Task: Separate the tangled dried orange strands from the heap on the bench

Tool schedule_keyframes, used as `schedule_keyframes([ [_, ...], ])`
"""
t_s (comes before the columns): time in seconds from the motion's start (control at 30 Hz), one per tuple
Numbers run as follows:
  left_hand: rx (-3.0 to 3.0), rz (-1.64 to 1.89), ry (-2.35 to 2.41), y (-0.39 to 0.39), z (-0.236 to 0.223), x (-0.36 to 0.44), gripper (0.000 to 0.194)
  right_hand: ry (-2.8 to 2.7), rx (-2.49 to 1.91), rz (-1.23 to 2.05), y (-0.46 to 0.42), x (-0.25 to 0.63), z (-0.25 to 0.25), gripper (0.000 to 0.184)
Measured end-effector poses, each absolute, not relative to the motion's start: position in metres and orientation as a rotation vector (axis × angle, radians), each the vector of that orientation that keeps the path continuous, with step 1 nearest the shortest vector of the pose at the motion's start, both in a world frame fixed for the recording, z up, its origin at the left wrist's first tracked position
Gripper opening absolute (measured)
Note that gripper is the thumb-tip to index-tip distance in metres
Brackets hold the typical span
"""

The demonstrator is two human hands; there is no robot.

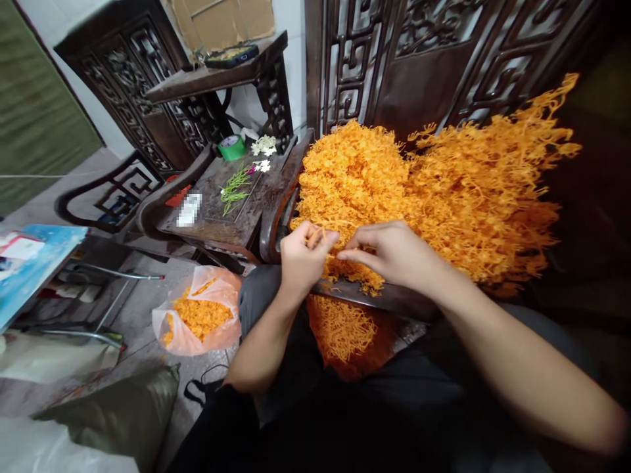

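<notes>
In a tiled room with dark carved wooden furniture, a large heap of orange strands (355, 167) covered a wooden seat (409, 299) from its backrest to its front edge, where some spilled over. Above that front edge, the person's left hand (302, 256) pinched a thin orange strand (323, 232). The right hand (389, 253) was just beside it, thumb and forefinger narrowly apart; whether it held anything could not be told. On the floor to the left, a translucent bag (160, 323) held orange pieces (204, 314). A green tape roll (231, 149) sat near the back edge of a neighboring chair (217, 226).
</notes>
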State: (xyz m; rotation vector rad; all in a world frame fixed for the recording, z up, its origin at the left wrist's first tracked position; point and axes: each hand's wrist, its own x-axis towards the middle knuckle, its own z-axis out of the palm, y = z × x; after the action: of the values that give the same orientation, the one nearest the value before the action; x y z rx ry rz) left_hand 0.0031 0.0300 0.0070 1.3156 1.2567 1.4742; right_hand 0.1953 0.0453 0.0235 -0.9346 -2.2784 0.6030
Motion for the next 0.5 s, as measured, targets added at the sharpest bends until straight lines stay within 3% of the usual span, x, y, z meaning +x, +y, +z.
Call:
schedule_keyframes([
  [0.1,1.19,1.758,1.249,0.041,0.008,-0.011,0.035,-2.324,-0.917,0.844,0.025,0.193,0.035,0.037],
  [0.2,1.149,1.704,1.108,0.043,0.011,-0.018,0.037,-2.228,-0.885,1.008,0.02,0.197,0.043,0.024],
  [0.5,1.156,1.453,1.037,0.02,0.022,-0.01,0.047,-1.642,-1.378,0.422,0.141,0.243,-0.029,0.022],
])
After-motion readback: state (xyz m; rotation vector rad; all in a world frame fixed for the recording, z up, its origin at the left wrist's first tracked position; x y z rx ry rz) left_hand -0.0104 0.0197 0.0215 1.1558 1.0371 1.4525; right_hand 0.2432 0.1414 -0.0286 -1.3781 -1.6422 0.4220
